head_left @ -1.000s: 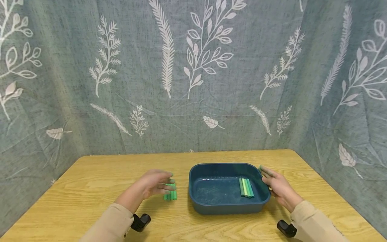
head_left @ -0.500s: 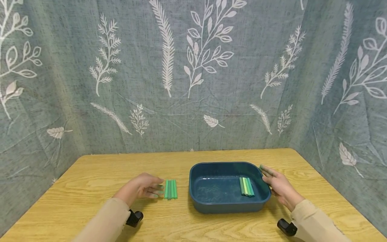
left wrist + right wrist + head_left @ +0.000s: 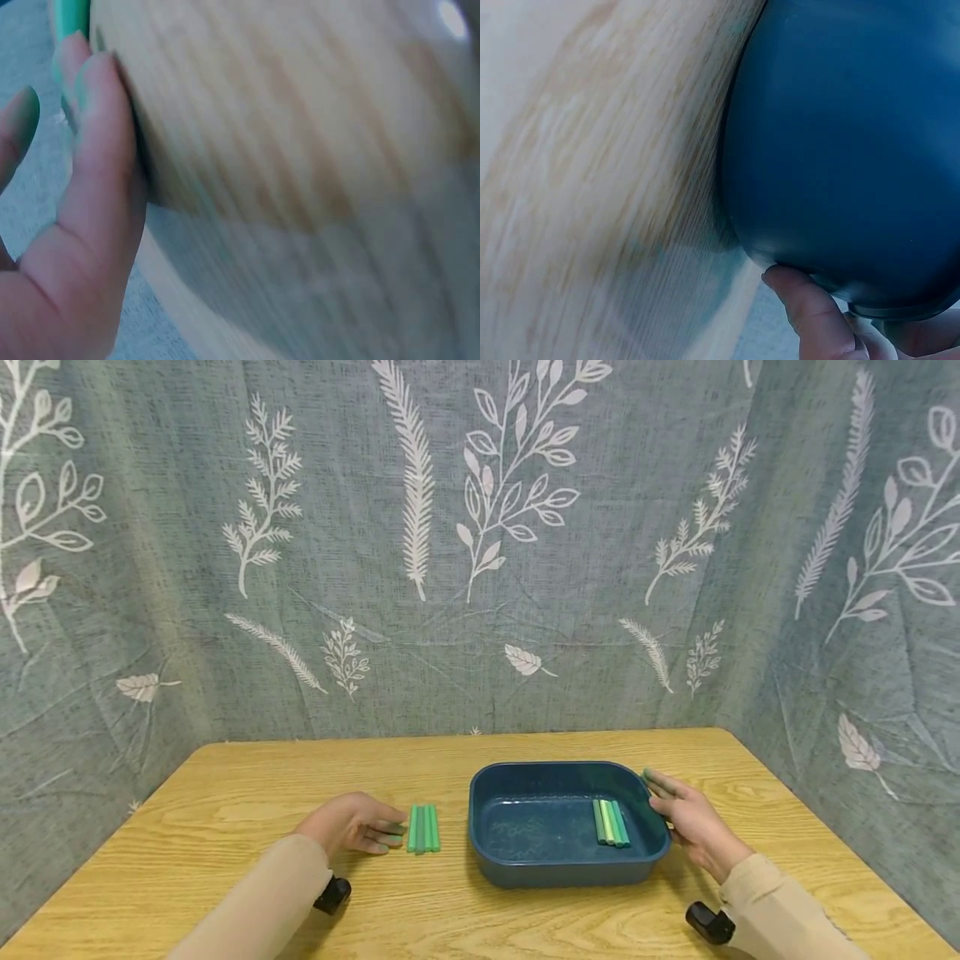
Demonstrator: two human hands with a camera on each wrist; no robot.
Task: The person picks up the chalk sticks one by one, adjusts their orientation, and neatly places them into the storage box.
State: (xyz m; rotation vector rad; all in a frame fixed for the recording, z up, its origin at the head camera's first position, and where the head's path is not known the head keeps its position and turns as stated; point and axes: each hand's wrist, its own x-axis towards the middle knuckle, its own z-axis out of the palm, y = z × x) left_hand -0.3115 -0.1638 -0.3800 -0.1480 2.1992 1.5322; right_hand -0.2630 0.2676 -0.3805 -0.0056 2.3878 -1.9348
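Several green chalk sticks [image 3: 423, 829] lie side by side on the table, left of a dark blue rectangular tub [image 3: 558, 875]. My left hand [image 3: 366, 823] rests at the left edge of that row, fingers loosely extended and green dust on the fingertips. In the left wrist view, its fingers [image 3: 105, 112] lie by the end of a green stick [image 3: 72, 16]. My right hand [image 3: 693, 827] touches the tub's right end from outside with fairly straight fingers. One fingertip meets the blue wall [image 3: 840, 165] in the right wrist view. Inside the tub, several green and yellow-green chalk sticks [image 3: 611, 823] lie near the right end.
The wooden table [image 3: 262, 793] extends around the tub and the chalk. A grey-green curtain with white leaf prints [image 3: 412, 677] hangs behind the table and at both sides. Black wrist cameras [image 3: 332, 895] sit under both sleeves.
My left hand has drawn back left from above the chalk row and come down beside it, so the sticks show fully. The right hand and the tub have stayed in place.
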